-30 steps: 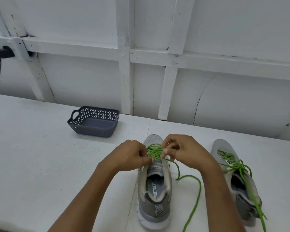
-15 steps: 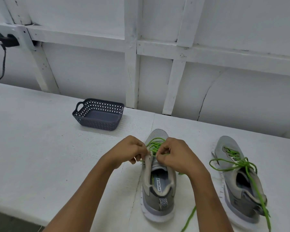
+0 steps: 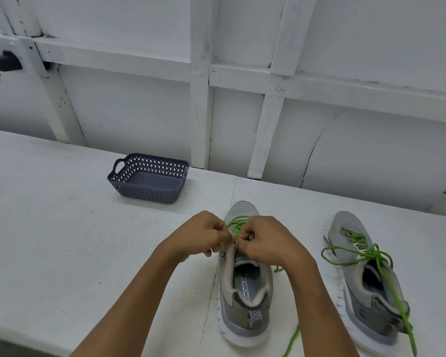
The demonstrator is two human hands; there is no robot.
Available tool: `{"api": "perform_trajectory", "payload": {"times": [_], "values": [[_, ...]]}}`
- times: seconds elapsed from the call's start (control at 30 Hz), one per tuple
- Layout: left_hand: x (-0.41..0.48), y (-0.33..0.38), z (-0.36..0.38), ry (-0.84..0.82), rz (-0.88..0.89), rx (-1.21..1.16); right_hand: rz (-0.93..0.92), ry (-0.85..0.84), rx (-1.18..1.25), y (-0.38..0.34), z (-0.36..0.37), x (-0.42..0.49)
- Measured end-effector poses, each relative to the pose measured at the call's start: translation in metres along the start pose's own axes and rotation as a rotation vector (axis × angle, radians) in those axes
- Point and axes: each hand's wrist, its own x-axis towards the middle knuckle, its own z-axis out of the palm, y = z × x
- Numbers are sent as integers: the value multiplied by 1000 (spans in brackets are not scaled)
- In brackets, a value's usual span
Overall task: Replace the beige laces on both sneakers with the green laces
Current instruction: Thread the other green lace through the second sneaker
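Head view: the near sneaker [image 3: 245,292] stands on the white table [image 3: 49,228], toe towards twelve o'clock, with both hands meeting over its top eyelets. The left hand [image 3: 204,235] is curled tight, its fingertips pinching the sneaker's collar edge at the eyelet. The right hand [image 3: 268,240] is curled too and pinches the green lace [image 3: 236,222]; the lace tip itself is hidden between the fingers. A loose tail of that lace trails off towards five o'clock, past the heel.

The second sneaker [image 3: 366,279] lies at three o'clock, already threaded with its own green lace [image 3: 358,256], ends slack. A dark basket [image 3: 150,179] sits at ten o'clock. No beige lace shows.

The step looks like threading a top eyelet. To do it well, the left hand should hold the flap steady and open the hole, while the right feeds the tip straight through. Then pull the slack up evenly so both tails match, without dragging the shoe.
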Motion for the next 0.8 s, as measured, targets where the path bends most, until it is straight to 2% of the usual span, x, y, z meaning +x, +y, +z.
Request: {"api": "perform_trajectory", "payload": {"times": [0.27,0.37,0.47,0.53,0.63,0.7,0.73,0.8], "values": [[-2,-10,-11,-31,72,47,7,-6,51,-3,-1,0],[0,-10,-12,32,124,34,13,-25,126,-2,-7,-4],[2,-13,-19,146,181,-101,20,-30,197,3,-10,-8],[1,-15,-21,162,224,-265,7,0,196,8,-10,-7],[2,-11,-24,108,195,-857,14,41,177,16,-9,-5],[3,-11,-30,109,129,-1057,49,56,173,21,-7,-3],[3,-14,-34,105,102,-1013,66,66,180,22,-7,-2],[6,-21,-39,68,72,-682,90,90,218,23,-5,-1]]}}
